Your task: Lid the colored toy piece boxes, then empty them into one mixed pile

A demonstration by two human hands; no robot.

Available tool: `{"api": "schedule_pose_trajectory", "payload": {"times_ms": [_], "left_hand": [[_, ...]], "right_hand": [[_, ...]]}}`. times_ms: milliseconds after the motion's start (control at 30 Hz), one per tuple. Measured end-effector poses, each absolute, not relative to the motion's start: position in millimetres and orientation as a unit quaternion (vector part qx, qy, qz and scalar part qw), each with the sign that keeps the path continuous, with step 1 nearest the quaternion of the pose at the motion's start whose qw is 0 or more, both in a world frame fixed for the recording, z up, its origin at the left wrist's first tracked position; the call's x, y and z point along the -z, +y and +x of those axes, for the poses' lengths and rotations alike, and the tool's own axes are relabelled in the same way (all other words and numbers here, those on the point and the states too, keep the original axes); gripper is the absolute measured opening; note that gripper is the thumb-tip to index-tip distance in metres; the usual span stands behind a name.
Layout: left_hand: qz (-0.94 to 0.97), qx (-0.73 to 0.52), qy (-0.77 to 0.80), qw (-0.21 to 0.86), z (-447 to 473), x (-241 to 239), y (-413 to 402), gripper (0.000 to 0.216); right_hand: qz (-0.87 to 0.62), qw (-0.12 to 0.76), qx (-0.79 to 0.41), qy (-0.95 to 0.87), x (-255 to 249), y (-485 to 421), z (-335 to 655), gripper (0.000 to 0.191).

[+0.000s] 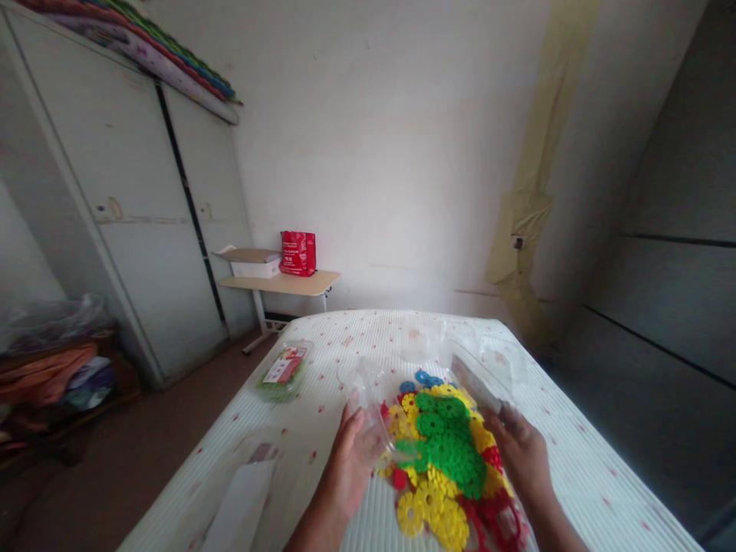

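My left hand [346,452] is closed on the rim of a clear plastic container [368,402], tilted beside a pile of flower-shaped plastic discs. Green discs [451,445] lie on top of the pile. Around them are yellow discs [431,502], blue discs [425,378] and red pieces [500,521]. At the pile's right edge my right hand [520,445] is closed around a flat greyish piece [474,376] that slants up and away. What that piece is, I cannot make out; clear plastic shows around it.
A clear pack with green contents and a label [286,364] lies at the table's left edge. Nearer stands clear plastic with a white strip [241,502]. More clear plastic [506,360] is at the far right. Behind are a side table [304,284], a red bag [298,254] and a white box [253,268].
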State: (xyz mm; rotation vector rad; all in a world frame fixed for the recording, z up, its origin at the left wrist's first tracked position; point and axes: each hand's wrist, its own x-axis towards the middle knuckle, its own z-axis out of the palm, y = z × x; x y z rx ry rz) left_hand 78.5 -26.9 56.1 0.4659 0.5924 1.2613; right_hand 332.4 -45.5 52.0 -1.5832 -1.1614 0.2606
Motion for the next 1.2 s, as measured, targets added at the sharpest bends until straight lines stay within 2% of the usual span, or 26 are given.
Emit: {"api": "schedule_pose_trajectory", "payload": {"times_ms": [200, 333, 500, 633, 800, 933, 1000, 1100, 1200], "left_hand": [[0.148, -0.584, 0.224, 0.766, 73.4, -40.7, -28.2, 0.059], [0.140, -0.588, 0.168, 0.779, 69.6, -41.2, -25.6, 0.061], [0.130, -0.619, 0.148, 0.760, 47.4, -50.5, -18.2, 0.058], [0.157, -0.638, 0.121, 0.744, 28.8, -55.9, -14.5, 0.059], [0.172, -0.643, 0.111, 0.738, 25.3, -57.0, -15.3, 0.061], [0.161, -0.633, 0.124, 0.747, 32.2, -57.5, -17.0, 0.058], [0.150, -0.625, 0.134, 0.754, 36.7, -59.0, -18.9, 0.056], [0.130, -0.610, 0.148, 0.768, 42.8, -60.7, -22.4, 0.056], [0.115, -0.606, 0.150, 0.773, 45.7, -59.6, -24.1, 0.055]], "right_hand": [[-0.658, 0.579, -0.149, -0.458, -56.4, -47.3, 332.9, 0.045], [-0.668, 0.569, -0.095, -0.469, -72.9, -58.2, 325.7, 0.040], [-0.640, 0.559, -0.155, -0.504, -85.5, -63.3, 295.2, 0.035], [-0.613, 0.544, -0.174, -0.546, -69.7, -50.8, 251.3, 0.031], [-0.582, 0.453, -0.252, -0.626, -46.9, -47.0, 213.3, 0.034], [-0.652, 0.391, -0.094, -0.643, -56.3, -53.7, 222.0, 0.036], [-0.634, 0.382, -0.046, -0.670, -68.2, -58.6, 226.1, 0.041], [-0.536, 0.342, -0.134, -0.760, -83.8, -65.6, 218.5, 0.048], [-0.496, 0.318, -0.177, -0.788, -90.4, -66.3, 202.0, 0.030]]}}
